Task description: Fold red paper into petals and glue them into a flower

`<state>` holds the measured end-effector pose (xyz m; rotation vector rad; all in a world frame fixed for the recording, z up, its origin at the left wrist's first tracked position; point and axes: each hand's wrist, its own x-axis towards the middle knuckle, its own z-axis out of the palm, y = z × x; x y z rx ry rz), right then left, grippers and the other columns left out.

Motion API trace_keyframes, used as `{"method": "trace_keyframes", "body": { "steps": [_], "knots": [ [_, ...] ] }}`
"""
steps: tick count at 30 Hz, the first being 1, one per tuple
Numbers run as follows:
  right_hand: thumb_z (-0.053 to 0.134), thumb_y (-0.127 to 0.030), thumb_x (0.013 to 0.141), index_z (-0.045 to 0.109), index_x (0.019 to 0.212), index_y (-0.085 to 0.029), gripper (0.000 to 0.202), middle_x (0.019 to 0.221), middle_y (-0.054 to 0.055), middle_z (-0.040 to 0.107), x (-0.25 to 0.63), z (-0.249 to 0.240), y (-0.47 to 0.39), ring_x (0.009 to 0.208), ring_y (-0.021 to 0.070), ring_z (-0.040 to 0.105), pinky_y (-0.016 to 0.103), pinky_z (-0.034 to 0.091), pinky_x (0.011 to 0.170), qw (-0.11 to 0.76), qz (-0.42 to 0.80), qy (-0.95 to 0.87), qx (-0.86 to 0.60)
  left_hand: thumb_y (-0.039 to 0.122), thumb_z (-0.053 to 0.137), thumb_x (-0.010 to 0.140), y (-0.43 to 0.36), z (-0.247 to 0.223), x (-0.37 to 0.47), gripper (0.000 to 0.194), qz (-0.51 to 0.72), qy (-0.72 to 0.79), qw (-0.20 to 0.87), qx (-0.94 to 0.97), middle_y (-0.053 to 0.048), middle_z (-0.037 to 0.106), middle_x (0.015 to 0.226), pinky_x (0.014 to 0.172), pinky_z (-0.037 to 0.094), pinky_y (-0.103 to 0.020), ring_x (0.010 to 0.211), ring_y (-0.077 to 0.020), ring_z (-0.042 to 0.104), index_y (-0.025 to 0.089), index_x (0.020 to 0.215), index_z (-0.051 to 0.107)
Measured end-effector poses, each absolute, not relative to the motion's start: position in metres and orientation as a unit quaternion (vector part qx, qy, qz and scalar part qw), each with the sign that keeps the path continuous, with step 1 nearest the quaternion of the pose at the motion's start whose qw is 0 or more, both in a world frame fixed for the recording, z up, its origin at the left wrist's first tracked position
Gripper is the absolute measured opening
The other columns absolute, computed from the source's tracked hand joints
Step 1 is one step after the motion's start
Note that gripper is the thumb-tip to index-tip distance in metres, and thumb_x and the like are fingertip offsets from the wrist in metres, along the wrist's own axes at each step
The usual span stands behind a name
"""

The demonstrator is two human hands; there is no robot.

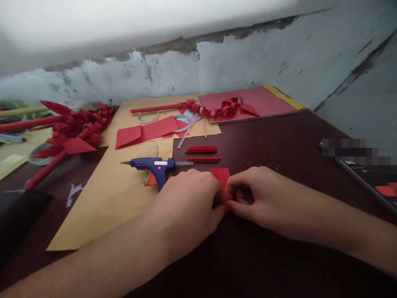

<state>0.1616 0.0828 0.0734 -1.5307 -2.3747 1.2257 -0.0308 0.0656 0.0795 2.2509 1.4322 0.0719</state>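
Note:
Between my two hands is a small piece of red paper (221, 175), its upper part showing above the fingers. My left hand (194, 203) is closed on its left side, and my right hand (256, 196) pinches its right edge. The fingertips of both hands nearly meet at the paper's lower end. Just beyond the hands, two narrow folded red paper strips (201, 149) lie on the dark table (266, 149). A blue glue gun (159, 164) with an orange trigger and a small red light rests left of them, nozzle pointing left, partly behind my left hand.
Tan paper (124, 207) covers the left middle, with folded red paper (155, 132) and tape rolls (148, 117) farther back. Red paper flowers (77, 128) on stems lie at left. A red sheet (263, 101) lies by the wall; a dark object (366, 169) is at right.

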Motion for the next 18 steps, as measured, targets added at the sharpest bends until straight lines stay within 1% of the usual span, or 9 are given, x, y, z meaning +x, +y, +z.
{"method": "trace_keyframes", "body": {
  "steps": [2, 7, 12, 18],
  "knots": [
    [0.065, -0.02, 0.082, 0.071, 0.071, -0.025, 0.014, 0.064, -0.006, 0.067, 0.162, 0.0737, 0.083, 0.058, 0.0131, 0.055, 0.025, 0.039, 0.05, 0.028, 0.401, -0.768, -0.498, 0.031, 0.068, 0.085, 0.0658, 0.0799, -0.0319, 0.012, 0.026, 0.521, 0.241, 0.818, -0.003, 0.077, 0.082, 0.065, 0.044, -0.035, 0.075, -0.0246, 0.07, 0.026, 0.078, 0.075],
    [0.064, -0.021, 0.082, 0.072, 0.074, -0.025, 0.012, 0.065, -0.006, 0.068, 0.1613, 0.0732, 0.0845, 0.059, 0.0135, 0.055, 0.026, 0.04, 0.05, 0.02, 0.401, -0.765, -0.504, 0.025, 0.065, 0.083, 0.0662, 0.0813, -0.0336, 0.012, 0.032, 0.512, 0.261, 0.818, -0.002, 0.077, 0.078, 0.065, 0.045, -0.033, 0.072, -0.0233, 0.07, 0.027, 0.075, 0.074],
    [0.064, -0.021, 0.082, 0.072, 0.073, -0.025, 0.012, 0.065, -0.006, 0.068, 0.1603, 0.0738, 0.0846, 0.059, 0.0135, 0.055, 0.026, 0.04, 0.051, 0.017, 0.399, -0.768, -0.5, 0.027, 0.068, 0.083, 0.0656, 0.0815, -0.0338, 0.011, 0.034, 0.509, 0.264, 0.819, -0.004, 0.076, 0.078, 0.065, 0.046, -0.032, 0.073, -0.0231, 0.07, 0.027, 0.076, 0.076],
    [0.063, -0.021, 0.081, 0.072, 0.074, -0.025, 0.012, 0.065, -0.005, 0.067, 0.1605, 0.0734, 0.0848, 0.059, 0.0136, 0.055, 0.026, 0.04, 0.05, 0.016, 0.4, -0.768, -0.501, 0.028, 0.066, 0.081, 0.0656, 0.0803, -0.0324, 0.011, 0.034, 0.519, 0.247, 0.818, -0.003, 0.075, 0.079, 0.063, 0.043, -0.033, 0.071, -0.0224, 0.068, 0.026, 0.073, 0.073]
  ]
}}
